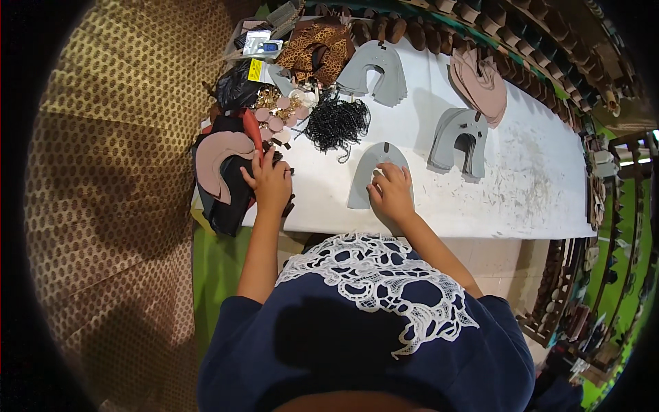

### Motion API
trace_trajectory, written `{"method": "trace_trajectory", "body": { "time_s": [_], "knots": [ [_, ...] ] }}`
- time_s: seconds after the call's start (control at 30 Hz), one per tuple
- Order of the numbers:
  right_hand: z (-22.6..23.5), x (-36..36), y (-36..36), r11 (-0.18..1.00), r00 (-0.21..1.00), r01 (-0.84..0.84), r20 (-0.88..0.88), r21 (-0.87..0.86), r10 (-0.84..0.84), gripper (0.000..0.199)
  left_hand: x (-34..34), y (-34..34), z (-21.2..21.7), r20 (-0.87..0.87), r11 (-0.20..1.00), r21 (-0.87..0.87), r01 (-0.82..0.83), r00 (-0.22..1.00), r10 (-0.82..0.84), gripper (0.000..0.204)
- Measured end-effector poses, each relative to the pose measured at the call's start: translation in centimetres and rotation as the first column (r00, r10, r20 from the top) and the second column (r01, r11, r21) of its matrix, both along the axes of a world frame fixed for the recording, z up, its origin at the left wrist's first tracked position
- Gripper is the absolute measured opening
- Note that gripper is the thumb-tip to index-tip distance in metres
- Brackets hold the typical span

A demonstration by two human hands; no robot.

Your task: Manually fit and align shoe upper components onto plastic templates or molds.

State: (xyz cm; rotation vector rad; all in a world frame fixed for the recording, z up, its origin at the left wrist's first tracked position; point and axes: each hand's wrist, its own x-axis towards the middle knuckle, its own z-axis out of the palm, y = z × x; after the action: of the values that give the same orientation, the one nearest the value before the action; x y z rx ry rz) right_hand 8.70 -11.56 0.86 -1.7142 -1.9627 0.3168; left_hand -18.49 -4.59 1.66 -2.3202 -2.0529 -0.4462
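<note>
My right hand (393,192) rests on a grey horseshoe-shaped piece (360,172), flat on the table at its near edge. The fingers are apart and cover the piece's middle and right side. A small dark tab sits at the top of its curve. Over to the left, my left hand (273,185) has its fingers spread above small dark strips (281,144), some of them partly hidden under it. Beside that hand lie pink curved pieces (218,161) on black material and a red strip-like thing (252,129).
Stacks of grey horseshoe-shaped pieces (449,137) (388,65) and pink pieces (480,82) lie on the white table (535,185). A black beaded heap (336,123), pink discs (276,123) and leopard-print material (319,51) crowd the left. Shoe racks (535,51) line the far side.
</note>
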Motion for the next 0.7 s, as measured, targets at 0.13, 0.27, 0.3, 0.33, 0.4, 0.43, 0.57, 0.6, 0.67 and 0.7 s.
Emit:
{"method": "trace_trajectory", "body": {
  "time_s": [0.13, 0.27, 0.3, 0.33, 0.4, 0.43, 0.57, 0.6, 0.67, 0.7],
  "knots": [
    [0.4, -0.2, 0.3, 1.0, 0.998, -0.015, -0.058, 0.019, 0.016, 0.017, 2.6, -1.3, 0.8, 0.186, 0.979, 0.022, 0.203, 0.961, -0.203, 0.008],
    [1.4, -0.8, 0.6, 0.992, 0.973, -0.122, -0.197, -0.014, 0.116, 0.02, 5.6, -2.6, 1.7, 0.26, 0.901, -0.106, 0.42, 0.886, -0.383, 0.008],
    [1.5, -0.9, 0.5, 0.99, 0.974, -0.141, -0.179, 0.021, 0.142, 0.02, 6.4, -2.8, 1.5, 0.266, 0.889, -0.087, 0.449, 0.871, -0.414, 0.008],
    [1.6, -0.9, 0.5, 0.986, 0.973, -0.16, -0.159, 0.056, 0.167, 0.02, 6.9, -3.0, 1.4, 0.267, 0.887, -0.087, 0.454, 0.868, -0.418, 0.008],
    [1.1, -0.6, 0.3, 0.988, 0.974, -0.146, -0.166, 0.052, 0.153, 0.018, 7.8, -3.2, 1.3, 0.325, 0.83, -0.042, 0.557, 0.793, -0.516, 0.008],
    [1.0, -0.5, 0.2, 0.989, 0.974, -0.138, -0.175, 0.047, 0.144, 0.016, 8.1, -3.2, 1.2, 0.329, 0.821, -0.029, 0.571, 0.781, -0.531, 0.007],
    [0.9, -0.1, -0.5, 0.994, 0.969, -0.111, -0.22, 0.024, 0.114, 0.014, 8.7, -3.2, 1.2, 0.348, 0.812, -0.075, 0.579, 0.778, -0.523, 0.008],
    [1.0, -0.1, -0.7, 0.995, 0.963, -0.096, -0.253, 0.018, 0.097, 0.012, 8.9, -3.2, 1.2, 0.369, 0.813, -0.085, 0.576, 0.776, -0.511, 0.009],
    [0.8, 0.0, -1.0, 0.997, 0.955, -0.075, -0.286, 0.01, 0.074, 0.01, 9.1, -3.3, 1.1, 0.39, 0.811, -0.096, 0.577, 0.772, -0.503, 0.01],
    [0.5, 0.2, -1.0, 0.999, 0.93, -0.053, -0.365, -0.002, 0.049, 0.01, 9.2, -3.3, 1.1, 0.397, 0.814, -0.105, 0.571, 0.775, -0.492, 0.011]
  ]
}}
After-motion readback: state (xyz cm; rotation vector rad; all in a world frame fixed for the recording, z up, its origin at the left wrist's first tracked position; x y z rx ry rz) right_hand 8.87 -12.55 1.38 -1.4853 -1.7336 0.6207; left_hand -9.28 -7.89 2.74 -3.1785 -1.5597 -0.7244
